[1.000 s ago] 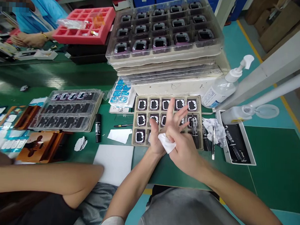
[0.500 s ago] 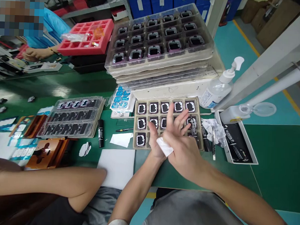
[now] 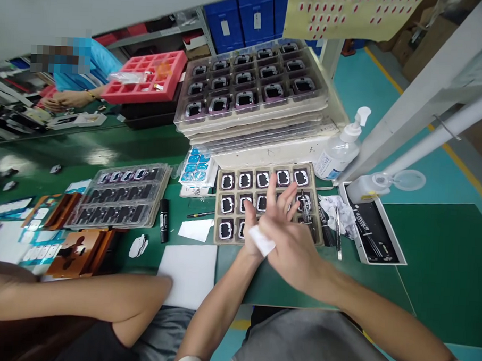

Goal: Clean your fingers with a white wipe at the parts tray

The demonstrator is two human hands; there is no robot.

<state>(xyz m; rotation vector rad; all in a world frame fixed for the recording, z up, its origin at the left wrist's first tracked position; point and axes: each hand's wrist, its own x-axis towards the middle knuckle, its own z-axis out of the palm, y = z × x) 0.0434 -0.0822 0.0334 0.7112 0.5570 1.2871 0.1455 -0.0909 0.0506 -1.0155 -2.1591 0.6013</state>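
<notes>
My left hand (image 3: 248, 227) is raised over a beige tray (image 3: 217, 210) of small black square parts, fingers stretched up and apart. My right hand (image 3: 296, 248) lies across its palm and presses a small white wipe (image 3: 261, 240) against it. Both hands hover above the tray's near right cells and hide several of them. A black marker (image 3: 305, 203) lies in the tray just right of my fingers.
A stack of clear part trays (image 3: 253, 90) stands behind, a pump bottle (image 3: 340, 150) to its right. Tweezers (image 3: 337, 232), a crumpled wipe (image 3: 335, 208) and a flat box (image 3: 372, 226) lie right. A white sheet (image 3: 189, 271), another marker (image 3: 163, 219) and a neighbour's forearm (image 3: 80, 296) are left.
The view has tilted up and back a little. My right hand has slid the wipe slightly down and left along my left palm; both hands stay over the tray.
</notes>
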